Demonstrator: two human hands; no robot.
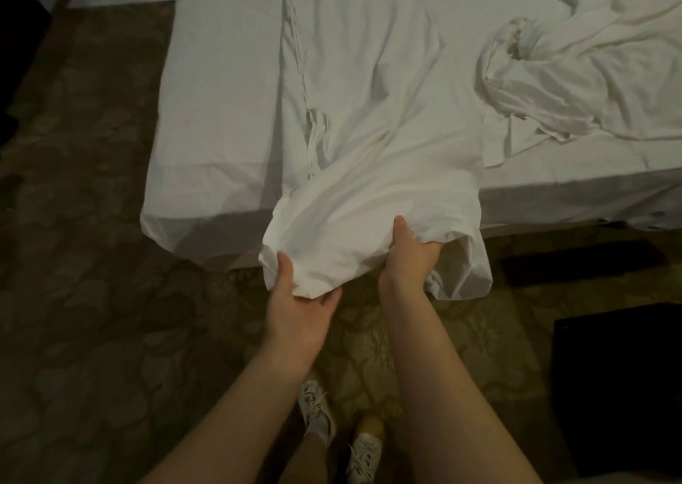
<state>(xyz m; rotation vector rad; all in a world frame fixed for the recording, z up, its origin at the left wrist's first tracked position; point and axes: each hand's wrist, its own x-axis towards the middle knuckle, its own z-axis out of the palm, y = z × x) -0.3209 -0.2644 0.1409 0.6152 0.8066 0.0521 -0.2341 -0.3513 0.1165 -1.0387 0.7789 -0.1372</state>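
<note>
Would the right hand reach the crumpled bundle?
Probably not: the right hand grips the sheet at the edge of the bed, and the bundle lies far up it.

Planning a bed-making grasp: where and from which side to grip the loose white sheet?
Grip the sheet at its bunched hem, where it overhangs the near edge of the mattress, from the floor side, thumbs on top, fingers underneath. That end hangs free, so fingers fit under it, as the left hand and right hand show; farther in it lies flat.
</note>
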